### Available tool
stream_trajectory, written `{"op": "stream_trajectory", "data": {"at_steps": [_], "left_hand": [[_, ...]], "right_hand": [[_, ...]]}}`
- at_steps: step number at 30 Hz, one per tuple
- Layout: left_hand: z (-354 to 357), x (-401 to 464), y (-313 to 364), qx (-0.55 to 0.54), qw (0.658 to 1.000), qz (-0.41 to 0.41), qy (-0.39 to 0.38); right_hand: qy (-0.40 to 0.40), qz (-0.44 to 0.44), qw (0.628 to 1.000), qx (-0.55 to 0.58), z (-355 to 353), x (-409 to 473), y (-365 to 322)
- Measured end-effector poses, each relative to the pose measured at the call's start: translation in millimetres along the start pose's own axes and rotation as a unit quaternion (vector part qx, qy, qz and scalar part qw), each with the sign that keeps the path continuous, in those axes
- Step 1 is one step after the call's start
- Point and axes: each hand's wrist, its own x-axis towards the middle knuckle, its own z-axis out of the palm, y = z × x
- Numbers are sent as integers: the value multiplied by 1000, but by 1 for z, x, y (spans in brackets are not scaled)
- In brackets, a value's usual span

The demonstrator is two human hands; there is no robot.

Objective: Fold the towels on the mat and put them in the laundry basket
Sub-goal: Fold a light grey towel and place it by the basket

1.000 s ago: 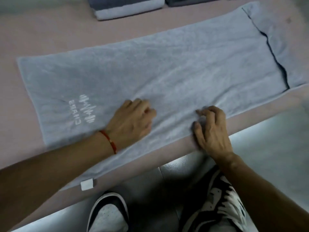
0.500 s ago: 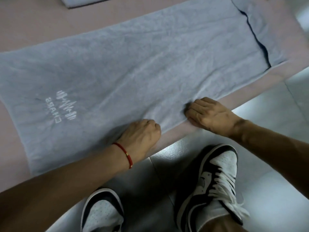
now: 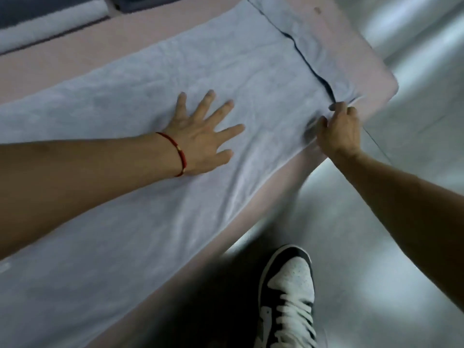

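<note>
Nearest you, your black-and-white sneaker (image 3: pixel 288 292) stands on the shiny grey floor (image 3: pixel 414 84), beside the near edge of the pink mat (image 3: pixel 271 212). A pale blue towel (image 3: pixel 140 227) lies flat along the mat. Your left hand (image 3: pixel 200 139), a red cord bracelet (image 3: pixel 175 153) at its wrist, rests palm down on the towel with fingers spread. Your right hand (image 3: pixel 339 129) pinches the towel's near edge by a dark seam. Farthest away, blurred folded towels (image 3: pixel 50 18) lie beyond the mat.

1 head-worn camera looks steeply down, close over the mat's (image 3: pixel 288 187) near edge and floor (image 3: pixel 414 96).
</note>
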Motion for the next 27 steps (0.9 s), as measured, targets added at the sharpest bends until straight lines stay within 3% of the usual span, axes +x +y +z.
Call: {"op": "stream_trajectory", "data": {"at_steps": [3,6,9,13,16,23,27], "left_hand": [[-6,69,-3,-36,998,-51,28],[10,106,-2,-65,994,-89,18],[34,106,0,-23,990,-94,106],[33,101,-1,-61,981,-68,169],[37,102,-3,-40,985,-70,153],[32,101,0,-22,990,-82,116],[2,122,-1,-59,982,-120,136]], "right_hand": [[17,166,983,79,2,43,13],[43,260,956,131,4,80,24],[58,254,955,141,9,99,31],[101,256,948,160,11,100,55],[123,296,934,159,10,99,55],[190,338,921,38,42,92,0],[199,338,916,80,48,92,5]]}}
